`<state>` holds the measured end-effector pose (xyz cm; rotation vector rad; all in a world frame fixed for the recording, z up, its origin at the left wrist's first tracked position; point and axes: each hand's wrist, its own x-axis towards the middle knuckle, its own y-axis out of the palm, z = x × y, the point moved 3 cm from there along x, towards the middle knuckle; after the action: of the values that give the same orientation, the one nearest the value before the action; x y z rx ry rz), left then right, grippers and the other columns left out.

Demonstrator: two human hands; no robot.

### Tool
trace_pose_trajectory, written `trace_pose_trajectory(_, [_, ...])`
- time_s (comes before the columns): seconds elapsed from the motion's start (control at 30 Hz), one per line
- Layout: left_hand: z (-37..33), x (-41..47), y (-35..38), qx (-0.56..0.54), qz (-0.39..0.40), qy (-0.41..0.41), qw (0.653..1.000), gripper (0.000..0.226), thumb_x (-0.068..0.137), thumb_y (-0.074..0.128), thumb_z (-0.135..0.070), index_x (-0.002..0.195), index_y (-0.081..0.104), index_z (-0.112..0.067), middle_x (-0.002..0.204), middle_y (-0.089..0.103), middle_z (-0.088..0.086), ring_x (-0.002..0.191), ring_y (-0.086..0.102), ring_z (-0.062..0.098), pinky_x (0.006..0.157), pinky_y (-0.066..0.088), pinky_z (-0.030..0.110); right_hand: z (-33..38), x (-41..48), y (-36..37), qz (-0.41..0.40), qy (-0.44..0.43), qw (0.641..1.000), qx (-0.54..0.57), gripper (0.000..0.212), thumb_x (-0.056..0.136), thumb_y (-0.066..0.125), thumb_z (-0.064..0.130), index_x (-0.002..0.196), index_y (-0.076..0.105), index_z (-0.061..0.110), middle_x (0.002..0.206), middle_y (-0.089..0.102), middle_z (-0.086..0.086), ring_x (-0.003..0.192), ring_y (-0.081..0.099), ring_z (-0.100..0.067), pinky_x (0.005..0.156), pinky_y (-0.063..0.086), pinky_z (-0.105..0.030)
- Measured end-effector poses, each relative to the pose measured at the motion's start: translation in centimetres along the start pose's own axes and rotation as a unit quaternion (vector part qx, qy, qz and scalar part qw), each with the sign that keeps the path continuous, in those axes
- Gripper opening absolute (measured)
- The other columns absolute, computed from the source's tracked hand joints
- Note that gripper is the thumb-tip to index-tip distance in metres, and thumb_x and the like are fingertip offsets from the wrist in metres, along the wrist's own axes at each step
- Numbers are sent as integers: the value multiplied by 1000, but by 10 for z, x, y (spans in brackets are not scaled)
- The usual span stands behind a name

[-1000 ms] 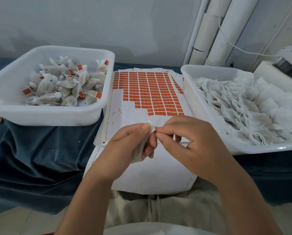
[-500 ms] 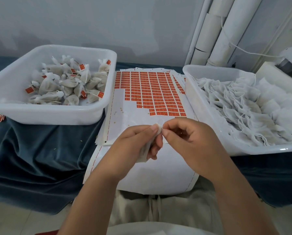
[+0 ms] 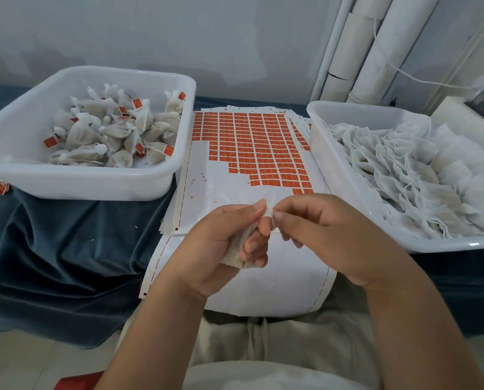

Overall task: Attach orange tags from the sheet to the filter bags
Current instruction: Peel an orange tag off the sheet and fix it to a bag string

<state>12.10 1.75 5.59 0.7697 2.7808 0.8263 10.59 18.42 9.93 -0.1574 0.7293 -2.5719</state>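
Left hand (image 3: 215,249) has its fingers curled round a small white mesh filter bag (image 3: 236,253), just above the white backing sheet of orange tags (image 3: 252,153). Right hand (image 3: 331,235) pinches the bag's gathered top, maybe its string, too small to tell. A white plastic tub of tagged bags (image 3: 94,181) sits left, and a second white tub of empty bags (image 3: 326,153) sits right.

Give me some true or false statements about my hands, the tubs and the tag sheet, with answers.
The left hand grips a filter bag. True.
The left tub holds flat, untagged bags. False: its bags are tied and carry orange tags.
The tag sheet lies between the left tub and the right tub. True.
The right hand is peeling a tag off the sheet. False: it pinches the bag's top.
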Motion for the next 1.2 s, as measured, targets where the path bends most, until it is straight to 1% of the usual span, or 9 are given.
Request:
trace_pose_trajectory(0.13, [-2,0,3,-59,5,9,998,37,105,49,-31,76,66,-16,56,49,-6,49,45,6,61,49,24,11,-2,5,-141,-62,987,-41,5,96,71,34,94,72,38,90,71,21,92,67,-2,73,51,-12])
trace_pose_trajectory(0.27, [-2,0,8,-86,-5,24,996,35,103,53,-34,76,66,-16,56,49,-7,50,45,6,60,49,23,17,-11,16,-253,-158,947,-123,12,96,75,21,95,71,32,90,68,23,92,65,-2,76,51,-11])
trace_pose_trajectory(0.43, [-8,0,2,-38,-27,53,997,35,104,54,-34,77,67,-16,57,50,-6,51,45,7,61,48,24,23,-13,15,-217,-224,925,-215,21,103,60,27,110,78,19,101,75,11,95,63,-1,85,48,-13])
trace_pose_trajectory(0.6, [-14,-6,-3,17,-1,39,999,37,103,54,-35,75,68,-15,57,51,-2,51,46,10,62,49,26,29,-8,8,-186,-232,925,-236,15,98,67,23,102,80,17,93,76,8,87,63,-6,78,48,-14])
trace_pose_trajectory(0.77, [-16,-7,-2,132,-72,57,987,38,102,53,-38,75,72,-19,64,54,0,60,50,14,65,50,26,32,-11,11,-234,-194,912,-274,13,92,69,28,88,79,20,81,71,12,75,60,-5,69,44,-14])
trace_pose_trajectory(0.97, [-22,-9,7,421,-158,115,886,44,107,53,-36,67,70,-35,63,65,-9,58,58,4,58,44,11,40,-14,4,-184,-65,921,-336,16,93,68,36,78,72,35,74,66,15,68,61,-6,60,36,-16])
trace_pose_trajectory(1.03, [-21,-9,12,504,-168,144,835,40,106,54,-39,67,66,-34,61,63,-10,61,61,9,56,45,17,41,-12,-1,-163,-30,926,-340,18,96,62,43,82,73,37,80,69,15,71,61,-3,60,31,-13])
trace_pose_trajectory(1.1, [-20,-8,19,580,-186,174,774,45,105,53,-44,61,51,-33,53,48,-7,54,50,14,53,38,25,40,-11,-3,-154,-7,920,-359,22,98,57,45,87,73,35,85,72,13,72,61,-5,60,33,-13])
trace_pose_trajectory(1.2, [-22,-11,27,638,-215,218,706,53,105,53,-40,59,28,-36,49,29,-11,48,34,14,53,25,21,38,-9,-3,-158,9,914,-374,24,101,53,45,93,72,35,90,72,13,79,64,-7,65,37,-11])
